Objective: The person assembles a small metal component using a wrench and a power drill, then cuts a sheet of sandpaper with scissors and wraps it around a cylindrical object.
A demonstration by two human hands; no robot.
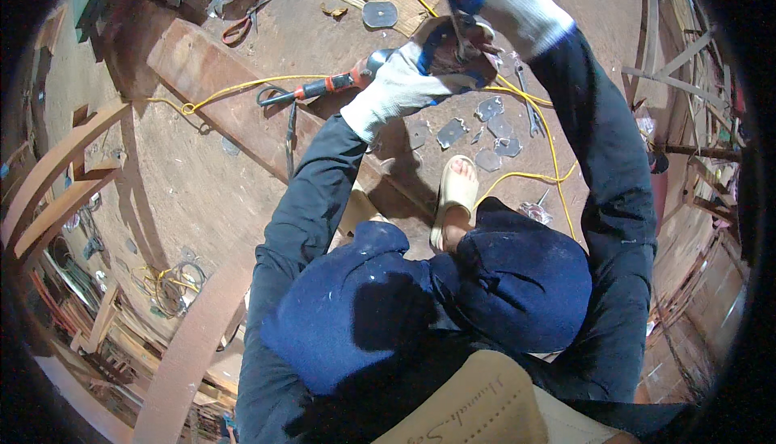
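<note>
My left hand (396,88), in a white glove with blue on the palm side, is closed around a dark reddish-brown piece (453,57). The fingers hide part of it, so its exact kind does not show. At the upper edge, my similarly gloved right hand (517,7) is closed on a slim metal tool (455,11), whose lower end meets the held piece. What sort of tool it is cannot be made out. An orange and black angle grinder (339,82) lies just left of my left hand, its head partly behind the glove.
A wide wooden plank (202,64) lies under the grinder. Yellow cord (242,86) crosses the floor. Several flat plates (453,133) and a wrench (533,116) lie near my sandalled foot (458,193). Red-handled scissors (237,31) rest upper left; curved wooden parts (65,153) stand at left.
</note>
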